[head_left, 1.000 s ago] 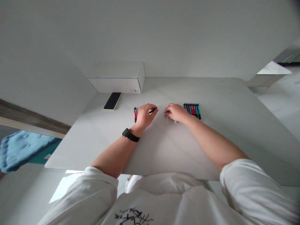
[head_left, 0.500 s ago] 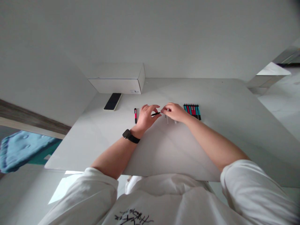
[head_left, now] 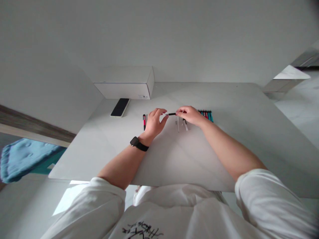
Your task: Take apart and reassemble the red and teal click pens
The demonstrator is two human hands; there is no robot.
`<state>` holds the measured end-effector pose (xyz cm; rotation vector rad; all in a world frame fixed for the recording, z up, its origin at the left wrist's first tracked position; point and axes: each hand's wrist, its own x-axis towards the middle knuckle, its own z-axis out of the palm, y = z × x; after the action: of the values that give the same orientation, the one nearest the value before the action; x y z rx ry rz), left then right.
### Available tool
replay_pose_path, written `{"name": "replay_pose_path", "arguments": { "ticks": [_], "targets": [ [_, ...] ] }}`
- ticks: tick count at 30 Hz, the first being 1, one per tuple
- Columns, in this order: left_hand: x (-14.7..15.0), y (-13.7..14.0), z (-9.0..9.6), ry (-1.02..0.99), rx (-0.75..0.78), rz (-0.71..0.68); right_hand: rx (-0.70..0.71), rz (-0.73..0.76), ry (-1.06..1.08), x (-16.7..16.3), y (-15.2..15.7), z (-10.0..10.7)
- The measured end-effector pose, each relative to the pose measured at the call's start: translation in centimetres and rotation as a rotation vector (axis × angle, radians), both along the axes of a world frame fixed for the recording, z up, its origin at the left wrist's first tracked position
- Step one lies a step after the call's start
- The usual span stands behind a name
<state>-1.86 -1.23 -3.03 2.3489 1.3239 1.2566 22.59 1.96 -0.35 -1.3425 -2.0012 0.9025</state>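
My right hand pinches the end of a black pen barrel section with a pale pointed tip, held level and pointing left. My left hand, with a black watch on its wrist, is open, thumb and forefinger apart around the pointed tip. On the table below my right hand lie a thin white refill, a small spring-like piece and a clear-and-black pen part. A red and black pen lies just left of my left hand.
A row of several red and teal pens lies partly behind my right hand and forearm. Toward the back left are a dark-screened phone and a white box on the white table, which meets the wall.
The black barrel section has passed from my left hand to my right. My left fingers have let go of it, and my right hand has shifted slightly right and up, uncovering the clear part.
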Motion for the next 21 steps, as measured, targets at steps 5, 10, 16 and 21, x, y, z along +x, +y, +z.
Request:
{"name": "replay_pose_path", "arguments": {
  "ticks": [5,10,16,21],
  "targets": [
    [-0.13,0.05,0.10,0.002,0.005,-0.016,-0.037,0.011,0.006,0.09,-0.02,-0.06],
    [0.05,-0.15,0.15,0.055,0.011,-0.020,-0.023,0.004,-0.016,-0.10,-0.15,0.04],
    [-0.08,0.02,0.28,0.005,-0.031,-0.072,0.056,0.036,-0.030,-0.43,0.02,-0.34],
    [-0.19,0.12,0.32,-0.058,-0.045,-0.072,0.083,-0.011,0.080,-0.63,-0.08,-0.41]
  ]
}}
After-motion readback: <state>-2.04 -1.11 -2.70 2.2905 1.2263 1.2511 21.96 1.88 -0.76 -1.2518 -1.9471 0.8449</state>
